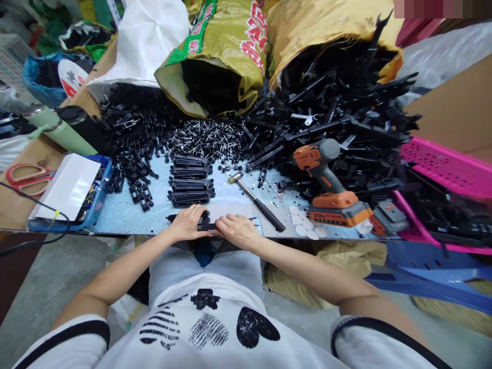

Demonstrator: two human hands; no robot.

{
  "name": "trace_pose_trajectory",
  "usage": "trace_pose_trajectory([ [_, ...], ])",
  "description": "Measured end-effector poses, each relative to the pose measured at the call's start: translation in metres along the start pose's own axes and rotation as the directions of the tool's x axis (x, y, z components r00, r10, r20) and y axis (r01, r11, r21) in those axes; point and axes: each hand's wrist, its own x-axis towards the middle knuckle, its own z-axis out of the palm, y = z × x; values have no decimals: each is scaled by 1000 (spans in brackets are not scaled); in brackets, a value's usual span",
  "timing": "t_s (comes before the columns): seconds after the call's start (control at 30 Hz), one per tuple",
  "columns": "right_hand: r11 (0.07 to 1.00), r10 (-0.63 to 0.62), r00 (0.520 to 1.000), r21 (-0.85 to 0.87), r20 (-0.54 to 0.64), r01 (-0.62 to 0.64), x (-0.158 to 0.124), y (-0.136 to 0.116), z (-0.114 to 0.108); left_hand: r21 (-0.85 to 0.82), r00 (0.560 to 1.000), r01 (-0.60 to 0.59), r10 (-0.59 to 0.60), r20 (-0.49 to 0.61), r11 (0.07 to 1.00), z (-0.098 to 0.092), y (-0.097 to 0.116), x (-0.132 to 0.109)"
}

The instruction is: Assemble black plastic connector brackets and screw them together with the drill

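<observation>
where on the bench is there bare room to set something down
Mostly bare, speckled: front left, between the blue basket and the left hand. A smaller patch lies between the stacked black parts and the hammer. Crowded: the back, with loose silver pins; the right, around the cordless drill.

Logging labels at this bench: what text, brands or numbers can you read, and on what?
"20V": on the drill's battery pack; smaller print there too tiny to read.
Red characters: on the olive sack, sideways and partly cut off; unreadable.
White characters: on its green strip; too blurred.
Red marks: on the white disc; illegible.
</observation>
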Motion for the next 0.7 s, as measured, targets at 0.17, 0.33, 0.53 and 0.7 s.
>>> trace_pose_trajectory([
  [0.17, 1000, -29, 1000, 7, 5, 29, 4, 7, -14, -90, 994, 65, -57, 93, 994, -12, 2, 7],
  [0.33, 997, -75, 996, -6, 57, 75, 5, 9, -26, -124, 999, 23, -19, 35, 992, -11, 6, 1],
  [0.53, 993, -108, 989, -39, 104, 112, 7, 10, -28, -36, 982, -46, 39, -185, 998, 8, 8, -9],
  [0.7, 993, -113, 986, -24, 124, 117, 7, 15, -24, 13, 974, -25, 27, -223, 1000, 17, 10, -13],
])
